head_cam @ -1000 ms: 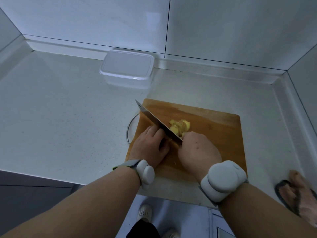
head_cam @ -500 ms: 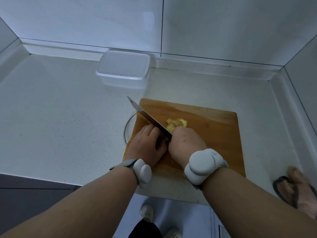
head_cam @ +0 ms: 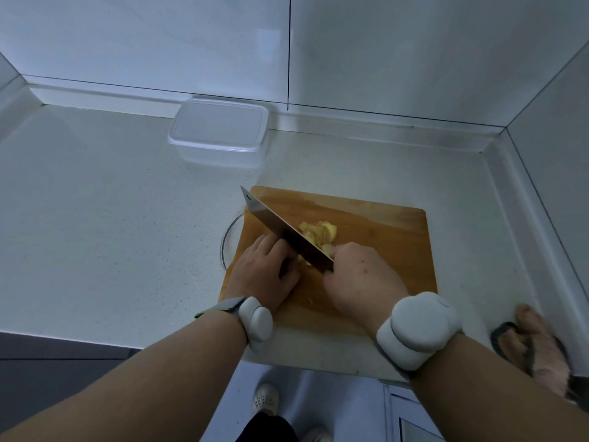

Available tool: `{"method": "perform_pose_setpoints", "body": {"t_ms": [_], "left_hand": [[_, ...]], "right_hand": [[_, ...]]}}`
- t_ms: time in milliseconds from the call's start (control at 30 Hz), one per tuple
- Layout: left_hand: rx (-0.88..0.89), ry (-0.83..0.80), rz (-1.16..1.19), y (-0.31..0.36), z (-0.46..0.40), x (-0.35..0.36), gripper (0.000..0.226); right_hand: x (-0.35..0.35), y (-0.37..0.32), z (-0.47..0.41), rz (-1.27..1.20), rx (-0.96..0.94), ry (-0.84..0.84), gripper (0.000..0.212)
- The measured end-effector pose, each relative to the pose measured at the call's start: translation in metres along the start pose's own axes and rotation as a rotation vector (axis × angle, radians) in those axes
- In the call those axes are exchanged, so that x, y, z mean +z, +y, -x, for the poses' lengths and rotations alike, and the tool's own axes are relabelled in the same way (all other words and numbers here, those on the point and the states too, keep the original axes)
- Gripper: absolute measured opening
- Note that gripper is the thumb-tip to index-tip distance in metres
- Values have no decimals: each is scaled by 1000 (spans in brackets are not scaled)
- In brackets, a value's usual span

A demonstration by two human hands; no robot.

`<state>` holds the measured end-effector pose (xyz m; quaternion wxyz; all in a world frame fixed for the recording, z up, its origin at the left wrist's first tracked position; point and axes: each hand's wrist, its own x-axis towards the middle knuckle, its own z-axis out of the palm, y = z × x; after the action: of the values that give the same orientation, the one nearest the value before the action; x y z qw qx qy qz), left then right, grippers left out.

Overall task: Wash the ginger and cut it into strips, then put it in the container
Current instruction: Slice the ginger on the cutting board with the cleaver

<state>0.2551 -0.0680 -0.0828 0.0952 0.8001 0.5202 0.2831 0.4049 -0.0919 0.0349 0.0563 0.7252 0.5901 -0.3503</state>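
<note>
A wooden cutting board [head_cam: 382,237] lies on the white counter. My right hand [head_cam: 360,279] grips the handle of a cleaver [head_cam: 280,228], whose blade runs diagonally toward the board's far left corner. Yellow ginger slices [head_cam: 318,232] are heaped just right of the blade. My left hand [head_cam: 264,272] sits left of the blade, its curled fingers holding down a piece of ginger that is mostly hidden. A clear plastic container [head_cam: 178,141] stands at the back near the wall, with nothing visible inside it.
The rim of a glass bowl [head_cam: 224,247] peeks out from under the board's left edge. Walls close off the counter at the back and right. Another person's sandalled foot [head_cam: 535,349] shows at the lower right, beyond the counter's front edge.
My right hand and the cleaver moved left and then slightly right again, and more of the blade's flat side now shows. My left hand stayed by the blade.
</note>
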Motion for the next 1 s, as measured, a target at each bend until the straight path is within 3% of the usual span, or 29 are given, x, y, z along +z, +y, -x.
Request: {"method": "perform_pose_setpoints", "body": {"t_ms": [1000], "left_hand": [[-11,65,-6,4,-2,-2,20]], "right_hand": [[14,-23,-33,16,11,4,24]]}}
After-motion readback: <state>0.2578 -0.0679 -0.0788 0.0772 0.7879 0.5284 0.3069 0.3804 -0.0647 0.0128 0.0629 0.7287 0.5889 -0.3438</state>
